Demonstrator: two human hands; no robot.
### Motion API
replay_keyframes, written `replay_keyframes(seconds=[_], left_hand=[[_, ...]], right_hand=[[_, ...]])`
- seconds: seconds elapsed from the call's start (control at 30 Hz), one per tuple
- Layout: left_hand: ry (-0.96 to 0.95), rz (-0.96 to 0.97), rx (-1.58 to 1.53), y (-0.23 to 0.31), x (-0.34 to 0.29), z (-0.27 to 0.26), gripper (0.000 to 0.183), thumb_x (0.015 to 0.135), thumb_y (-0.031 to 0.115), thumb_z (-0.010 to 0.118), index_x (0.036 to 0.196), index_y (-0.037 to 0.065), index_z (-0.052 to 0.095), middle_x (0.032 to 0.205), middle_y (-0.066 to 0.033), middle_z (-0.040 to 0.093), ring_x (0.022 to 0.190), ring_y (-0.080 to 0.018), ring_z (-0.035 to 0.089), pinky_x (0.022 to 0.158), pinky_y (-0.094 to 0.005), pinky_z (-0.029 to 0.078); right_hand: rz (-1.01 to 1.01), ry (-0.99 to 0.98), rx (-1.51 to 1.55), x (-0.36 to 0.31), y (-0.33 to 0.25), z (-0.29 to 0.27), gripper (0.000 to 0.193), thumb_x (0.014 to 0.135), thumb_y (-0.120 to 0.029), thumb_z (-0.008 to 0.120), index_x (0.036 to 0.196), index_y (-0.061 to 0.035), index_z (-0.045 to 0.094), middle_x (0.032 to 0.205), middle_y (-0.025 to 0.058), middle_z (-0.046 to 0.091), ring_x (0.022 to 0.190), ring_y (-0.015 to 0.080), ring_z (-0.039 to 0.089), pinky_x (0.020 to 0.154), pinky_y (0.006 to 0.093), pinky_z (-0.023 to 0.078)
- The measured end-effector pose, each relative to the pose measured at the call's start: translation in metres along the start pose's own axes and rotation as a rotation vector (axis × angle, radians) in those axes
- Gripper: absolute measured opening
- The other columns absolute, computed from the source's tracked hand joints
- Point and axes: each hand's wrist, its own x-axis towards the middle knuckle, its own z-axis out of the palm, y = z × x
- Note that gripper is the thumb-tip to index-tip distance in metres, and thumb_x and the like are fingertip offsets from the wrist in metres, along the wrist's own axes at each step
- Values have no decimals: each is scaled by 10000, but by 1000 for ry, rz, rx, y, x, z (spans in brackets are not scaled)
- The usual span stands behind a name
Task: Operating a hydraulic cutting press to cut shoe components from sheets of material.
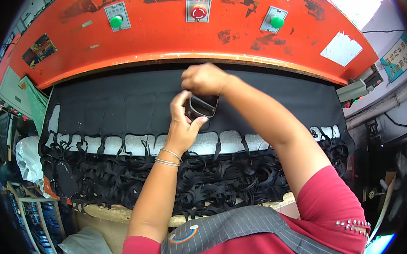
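Black cloth (pixel 139 107) lies before an orange machine (pixel 161 39); over the cloth, the left hand (pixel 183 122) clasps a dark cutter (pixel 203 107), the right hand (pixel 205 79) curled alongside, grip unclear. Best set flat, clear of gaps (pixel 139 142).

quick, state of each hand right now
Left hand: closed, holding a dark hollow frame.
Right hand: curled closed at the frame's far side; whether it grips anything cannot be told.

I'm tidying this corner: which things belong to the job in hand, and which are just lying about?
Job in hand: hollow dark tool, held in the left hand; black cloth; black strips; orange machine.

Probably just lying about: white plastic bag; grey plastic bag.
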Motion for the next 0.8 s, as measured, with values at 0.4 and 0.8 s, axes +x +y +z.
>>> replay_keyframes(seconds=[0.4, 0.8], left_hand=[[-247, 206, 563, 0, -35, 16, 323, 814, 161, 647, 1130, 101, 672, 917, -52, 519, 996, -269, 477, 866, -382, 411], [-291, 239, 570, 1, -28, 12, 328, 808, 150, 628, 1129, 119, 685, 926, -36, 532, 1032, -270, 478, 882, -402, 414]], right_hand=[[1178, 184, 569, -144, -81, 12, 668, 816, -400, 672, 1328, -23, 469, 1178, 272, 586, 1161, 397, 537, 939, 429, 441], [754, 293, 103, -172, -97, 43, 643, 673, -485, 777, 1076, -9, 618, 1253, 253, 567, 1296, 307, 460, 1085, 471, 300]])
